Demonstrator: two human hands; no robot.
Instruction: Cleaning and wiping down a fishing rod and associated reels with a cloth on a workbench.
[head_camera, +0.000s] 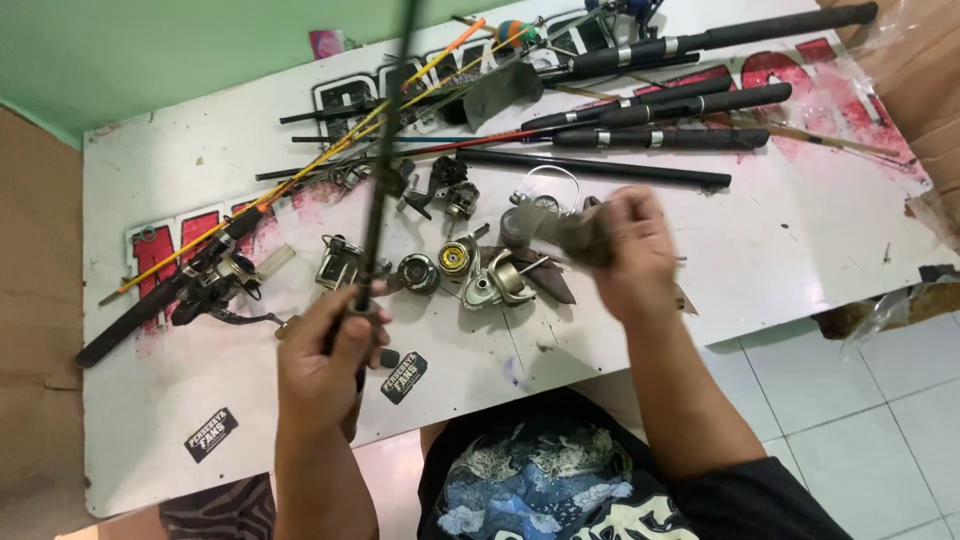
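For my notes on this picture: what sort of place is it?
Probably a small fishing-tackle repair corner. Fishing rods and loose reels lie on a white board. The left hand holds a dark rod.

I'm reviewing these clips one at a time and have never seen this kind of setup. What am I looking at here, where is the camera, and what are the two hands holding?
There is one picture, from a camera worn on the person's head, looking down at their bare hands over a white board used as a table. The left hand grips a thin dark fishing rod that points up and away, blurred. The right hand holds a crumpled grey-brown cloth, also blurred. Between the hands lie small metal fishing reel parts. Farther back lie black rod handles and a yellow-orange rod. Two black stickers lie near the front edge.
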